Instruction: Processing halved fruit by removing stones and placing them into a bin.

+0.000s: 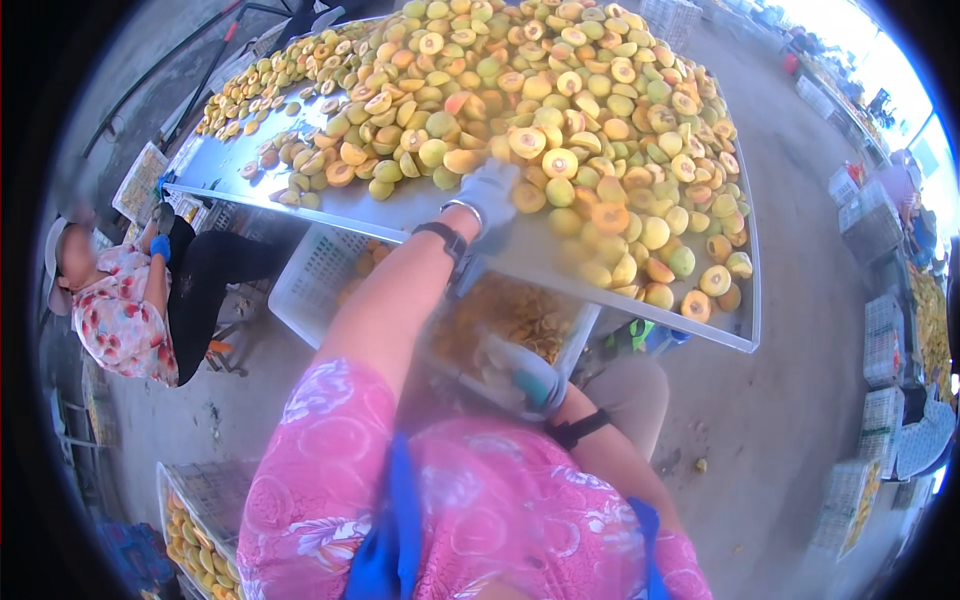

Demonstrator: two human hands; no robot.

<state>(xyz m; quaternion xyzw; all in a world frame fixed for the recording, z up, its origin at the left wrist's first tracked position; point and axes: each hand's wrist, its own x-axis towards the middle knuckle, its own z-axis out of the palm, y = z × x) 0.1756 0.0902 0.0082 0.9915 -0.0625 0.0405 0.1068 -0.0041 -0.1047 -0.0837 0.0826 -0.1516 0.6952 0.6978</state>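
Halved yellow stone fruit (560, 110), some with the pit showing, are heaped on a metal-topped table (400, 205) in front of me. My left hand (490, 195), in a pale glove, reaches over the table's near edge and touches the front of the heap. Its fingertips blur into the fruit, so whether they grip a piece is unclear. Lower down, my right hand (520, 375), also gloved, is over a crate (575, 345) holding brownish-yellow pieces (525, 315). That hand is smeared by motion, and its fingers cannot be made out.
Beside that crate, under the table edge, stands a white crate (315, 275) with some fruit. Another crate (210, 490) of fruit stands at lower left. A person (125, 310) with blue gloves sits at the left. Stacked crates (880, 340) line the right side.
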